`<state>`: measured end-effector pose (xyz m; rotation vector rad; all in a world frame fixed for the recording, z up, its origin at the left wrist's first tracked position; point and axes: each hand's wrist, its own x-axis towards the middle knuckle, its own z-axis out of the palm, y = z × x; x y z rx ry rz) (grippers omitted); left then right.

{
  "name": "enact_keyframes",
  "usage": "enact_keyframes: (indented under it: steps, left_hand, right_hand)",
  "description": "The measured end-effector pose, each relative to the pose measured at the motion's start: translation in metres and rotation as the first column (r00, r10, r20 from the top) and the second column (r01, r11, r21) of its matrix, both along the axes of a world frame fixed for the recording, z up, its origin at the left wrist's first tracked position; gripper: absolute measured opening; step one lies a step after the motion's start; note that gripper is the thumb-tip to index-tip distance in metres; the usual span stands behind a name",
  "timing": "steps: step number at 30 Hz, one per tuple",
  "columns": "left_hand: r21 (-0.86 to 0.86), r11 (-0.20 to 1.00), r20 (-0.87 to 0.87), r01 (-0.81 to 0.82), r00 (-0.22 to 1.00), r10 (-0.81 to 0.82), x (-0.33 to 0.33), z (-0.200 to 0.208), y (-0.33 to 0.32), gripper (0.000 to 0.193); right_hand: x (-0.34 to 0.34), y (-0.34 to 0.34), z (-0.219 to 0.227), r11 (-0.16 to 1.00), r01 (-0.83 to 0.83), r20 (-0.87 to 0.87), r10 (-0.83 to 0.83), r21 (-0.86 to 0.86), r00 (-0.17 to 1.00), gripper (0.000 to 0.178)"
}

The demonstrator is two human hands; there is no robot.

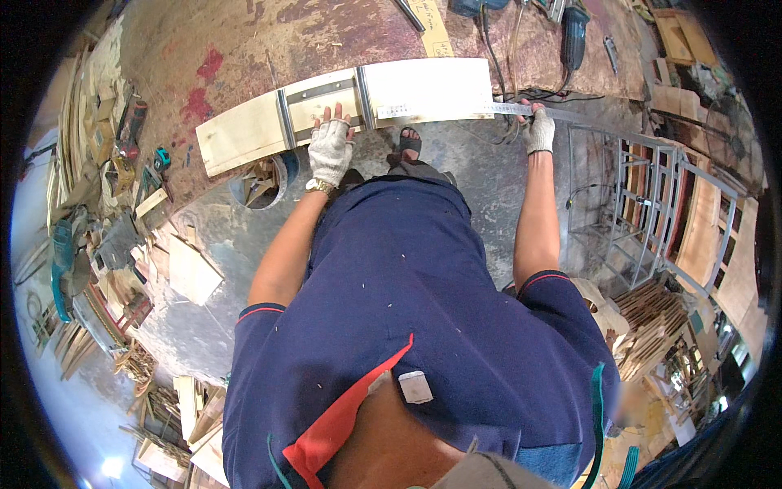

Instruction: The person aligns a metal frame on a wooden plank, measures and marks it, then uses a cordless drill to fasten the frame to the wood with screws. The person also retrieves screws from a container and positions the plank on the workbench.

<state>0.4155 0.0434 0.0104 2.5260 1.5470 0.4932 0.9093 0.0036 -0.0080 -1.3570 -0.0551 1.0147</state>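
A long pale wooden board (440,84) lies along the near edge of the worktable, spanned by two narrow dark metal strips (284,119). Between the strips sits a wooden piece with a dark slotted metal bar (327,87). My left hand (330,151), in a white fingerless glove, rests on that middle part with fingers spread. A long metal ruler (509,108) lies partly on the right end of the board and extends past it to the right. My right hand (538,130), gloved alike, is closed around the ruler just beyond the board's end.
Black-handled power tool (575,37) and cables lie at the table's far right. A bucket (265,181) holding wood scraps stands below the table edge. Metal frame rack (648,200) is at the right; wood offcuts (194,269) litter the floor at the left.
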Motion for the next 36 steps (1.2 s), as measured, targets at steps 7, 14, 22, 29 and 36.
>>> enact_keyframes:
  steps: [7,14,22,29,36]
  left_hand:
    - [0.025,0.999,0.086,-0.047,0.995,0.045,0.007,0.004,0.001,0.029]
    - [0.033,0.994,0.180,-0.106,0.979,0.098,0.012,-0.002,0.000,0.026]
    - [-0.007,0.993,0.246,-0.114,0.963,0.112,0.015,-0.001,-0.001,0.052]
    - [-0.072,0.983,0.236,-0.167,0.955,0.180,0.018,0.000,-0.001,0.050]
    - [-0.038,0.987,0.244,-0.156,0.956,0.160,0.019,0.000,-0.001,0.058]
  right_hand:
    - [-0.006,0.002,-0.003,1.000,0.005,0.022,-0.005,0.021,1.000,0.018]
    - [-0.021,0.006,0.011,1.000,0.019,0.038,-0.018,-0.021,0.999,0.014]
    - [-0.017,0.002,0.003,0.999,0.038,0.049,-0.038,-0.004,0.998,0.014]
    - [-0.021,0.003,0.011,1.000,0.007,0.038,-0.006,-0.024,0.999,0.013]
    - [-0.021,0.003,0.010,1.000,0.005,0.039,-0.004,-0.022,0.999,0.013]
